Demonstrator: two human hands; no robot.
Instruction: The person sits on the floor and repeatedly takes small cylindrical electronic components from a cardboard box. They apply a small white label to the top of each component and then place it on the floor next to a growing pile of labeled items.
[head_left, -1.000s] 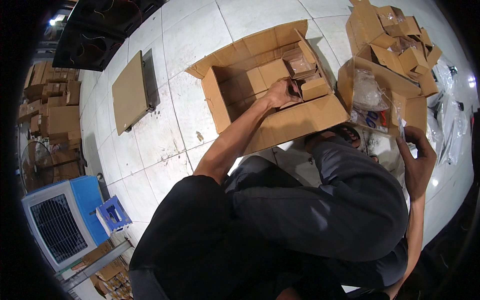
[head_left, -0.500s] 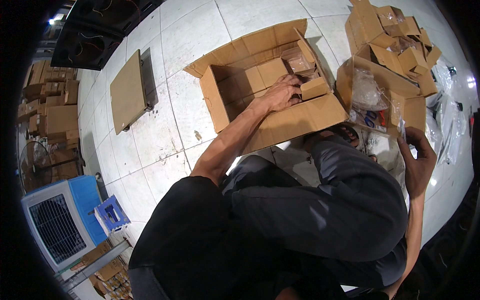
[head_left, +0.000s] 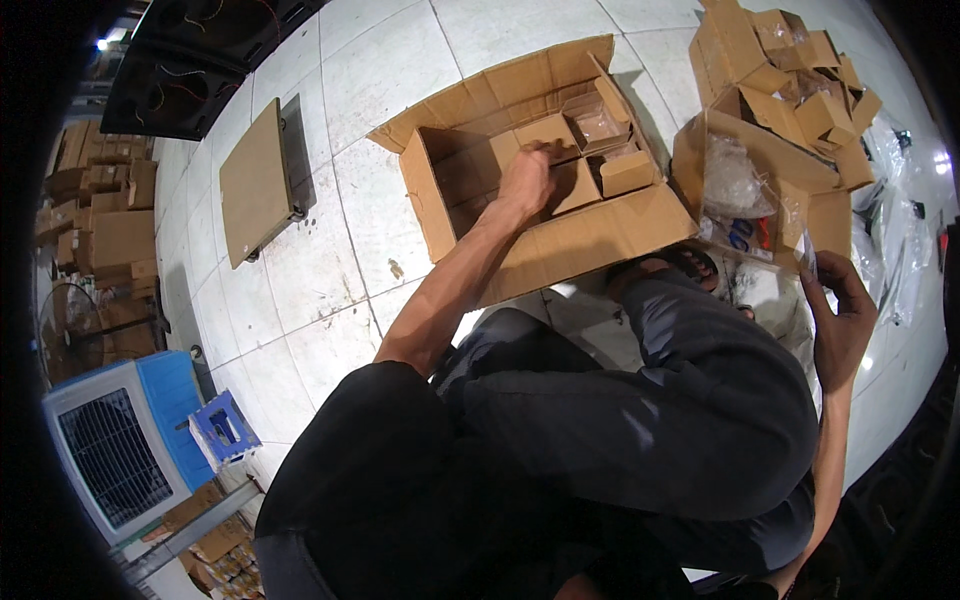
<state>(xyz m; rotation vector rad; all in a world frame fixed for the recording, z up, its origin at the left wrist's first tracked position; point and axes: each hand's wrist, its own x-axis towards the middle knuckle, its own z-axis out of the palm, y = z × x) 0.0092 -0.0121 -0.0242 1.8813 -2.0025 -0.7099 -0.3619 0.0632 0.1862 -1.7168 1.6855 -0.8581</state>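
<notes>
1. White-tiled floor: open carton, far centre, small boxes inside.
2. Left hand: fingers bent over boxes, grip uncertain; apparently positioning them.
3. Right hand: fingers pinching clear plastic; next move probably calls for precise fingertip placement.

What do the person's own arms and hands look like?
The left hand and right hand are ungloved. Both the left forearm and right forearm are bare. A black sleeve covers the left arm higher up; the right sleeve can't be made out.
</notes>
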